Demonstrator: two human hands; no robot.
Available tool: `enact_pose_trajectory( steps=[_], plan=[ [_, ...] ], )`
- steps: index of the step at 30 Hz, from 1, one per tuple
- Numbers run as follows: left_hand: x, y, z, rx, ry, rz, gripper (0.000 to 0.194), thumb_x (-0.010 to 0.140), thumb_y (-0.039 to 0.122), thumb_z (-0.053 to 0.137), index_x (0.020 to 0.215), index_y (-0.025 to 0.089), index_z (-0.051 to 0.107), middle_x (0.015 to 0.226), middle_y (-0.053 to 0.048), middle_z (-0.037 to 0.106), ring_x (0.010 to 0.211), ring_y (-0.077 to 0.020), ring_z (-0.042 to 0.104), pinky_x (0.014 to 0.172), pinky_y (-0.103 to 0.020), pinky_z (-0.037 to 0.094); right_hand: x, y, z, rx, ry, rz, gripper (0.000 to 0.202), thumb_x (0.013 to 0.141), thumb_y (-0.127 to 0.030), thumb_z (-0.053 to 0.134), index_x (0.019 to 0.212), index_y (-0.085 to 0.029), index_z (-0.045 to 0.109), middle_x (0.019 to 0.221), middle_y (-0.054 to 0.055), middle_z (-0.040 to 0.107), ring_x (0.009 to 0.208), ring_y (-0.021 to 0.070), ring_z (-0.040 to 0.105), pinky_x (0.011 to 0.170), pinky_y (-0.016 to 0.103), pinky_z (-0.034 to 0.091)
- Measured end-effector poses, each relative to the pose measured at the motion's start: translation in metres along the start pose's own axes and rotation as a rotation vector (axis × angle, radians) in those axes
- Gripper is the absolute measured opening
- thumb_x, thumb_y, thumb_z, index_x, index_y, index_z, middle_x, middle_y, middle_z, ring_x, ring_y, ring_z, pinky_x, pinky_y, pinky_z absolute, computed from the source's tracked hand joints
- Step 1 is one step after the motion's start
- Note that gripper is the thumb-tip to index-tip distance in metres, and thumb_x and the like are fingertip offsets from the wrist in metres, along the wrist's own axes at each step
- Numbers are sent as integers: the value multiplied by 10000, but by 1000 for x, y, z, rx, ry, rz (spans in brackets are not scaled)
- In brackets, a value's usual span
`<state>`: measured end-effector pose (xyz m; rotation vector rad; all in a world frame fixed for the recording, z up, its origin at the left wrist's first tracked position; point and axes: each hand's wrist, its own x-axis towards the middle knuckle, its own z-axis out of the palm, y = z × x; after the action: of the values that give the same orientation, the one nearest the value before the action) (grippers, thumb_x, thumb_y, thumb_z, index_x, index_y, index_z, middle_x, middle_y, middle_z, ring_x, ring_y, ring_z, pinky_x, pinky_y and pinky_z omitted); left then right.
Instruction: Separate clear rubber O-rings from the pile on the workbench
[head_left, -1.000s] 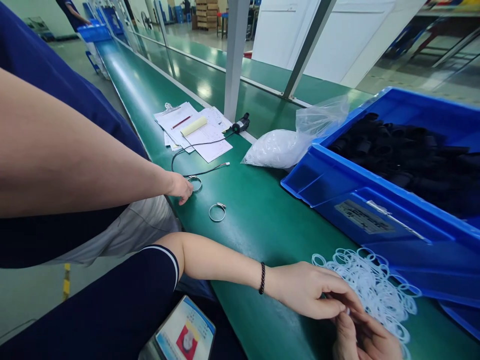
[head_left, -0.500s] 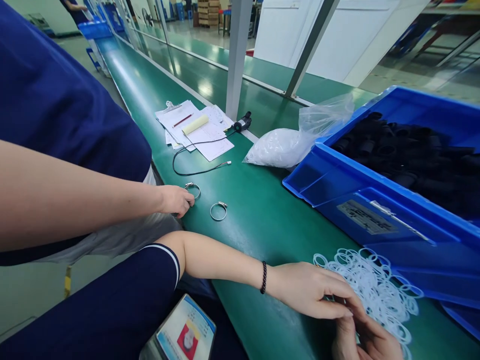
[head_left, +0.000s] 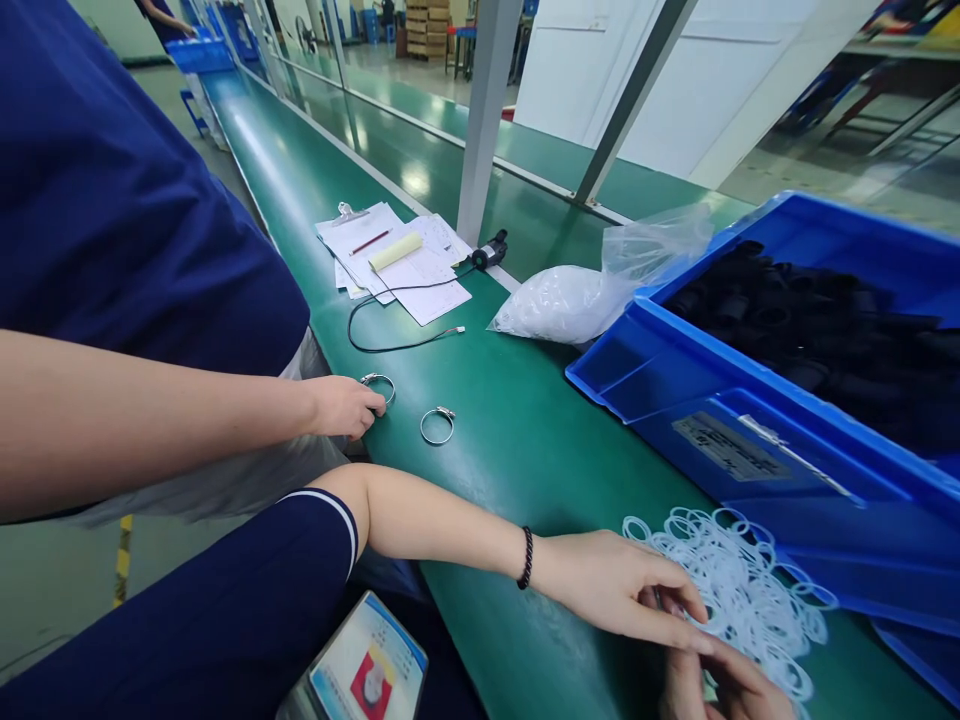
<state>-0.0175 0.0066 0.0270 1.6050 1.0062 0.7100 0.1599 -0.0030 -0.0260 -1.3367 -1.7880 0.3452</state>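
My left hand, with a dark bead bracelet at the wrist, reaches across the green belt to the near edge of a loose pile of white rubber rings. Its fingertips rest among the rings; whether one is pinched is hidden. My right hand lies just under it at the bottom edge, mostly cut off. A co-worker's hand on the left touches one metal hose clamp. A second clamp lies free beside it.
A blue bin of black parts stands at the right. Behind it lies a clear bag of white rings. Papers on a clipboard and a small black part with a cable lie farther back. A scale sits bottom left.
The co-worker's hand has drawn back slightly to the left, still at the first clamp. My two hands stay at the ring pile, fingers shifting a little.
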Motion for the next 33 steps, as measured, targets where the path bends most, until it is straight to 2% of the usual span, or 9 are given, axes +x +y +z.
enact_pose_trajectory(
  steps=[6,10,14,19,24,27,30,33],
  plan=[
    [0,1,-1,93,87,89,93,877,135,562,955,132,612,1034,-27,631,1051,-138,561,931,-218,439,4,-8,-4,-9,-97,16,553,775,-699,533,762,-151,601,662,82,627,559,177,576,543,283,459],
    [1,0,0,23,73,61,150,887,111,534,1016,159,593,1046,-3,640,1022,-113,584,912,-209,447,1,0,0,37,-59,63,570,768,-693,551,792,-125,594,663,83,619,565,186,585,544,287,457],
    [2,-4,3,-57,53,26,273,875,95,528,1145,132,535,1028,-24,651,969,-107,613,888,-202,460,-2,4,0,-6,-54,76,581,787,-689,531,805,-115,618,687,96,627,589,201,602,557,294,452],
    [2,-5,4,-62,91,62,307,841,4,476,1124,103,544,1089,-57,640,1014,-106,599,875,-192,468,-2,1,-1,9,-3,54,556,780,-684,548,733,-133,606,636,90,620,608,223,613,591,317,465],
    [1,-1,1,-63,143,37,208,863,77,526,1065,101,574,1068,-60,643,970,-114,615,892,-215,480,0,-6,-1,26,5,8,542,784,-693,532,734,-155,579,654,89,632,607,216,611,589,315,475],
    [1,1,0,-96,176,35,188,864,92,544,1046,116,583,1033,-36,646,964,-108,616,904,-221,478,2,-10,-2,-14,-54,-32,543,807,-689,504,774,-155,598,702,90,642,603,200,605,582,300,467],
    [1,1,0,-105,189,69,213,841,97,581,1054,104,584,1024,-35,629,945,-103,612,887,-203,482,4,-10,-4,-36,-143,-72,524,817,-665,516,795,-151,617,711,83,648,575,181,600,554,276,451],
    [1,0,1,-20,169,135,169,840,105,591,1006,97,617,996,-29,631,952,-107,588,893,-188,459,3,-7,-5,-65,-124,-118,490,833,-630,527,797,-150,619,706,82,657,565,179,608,528,261,438]
  ],
)
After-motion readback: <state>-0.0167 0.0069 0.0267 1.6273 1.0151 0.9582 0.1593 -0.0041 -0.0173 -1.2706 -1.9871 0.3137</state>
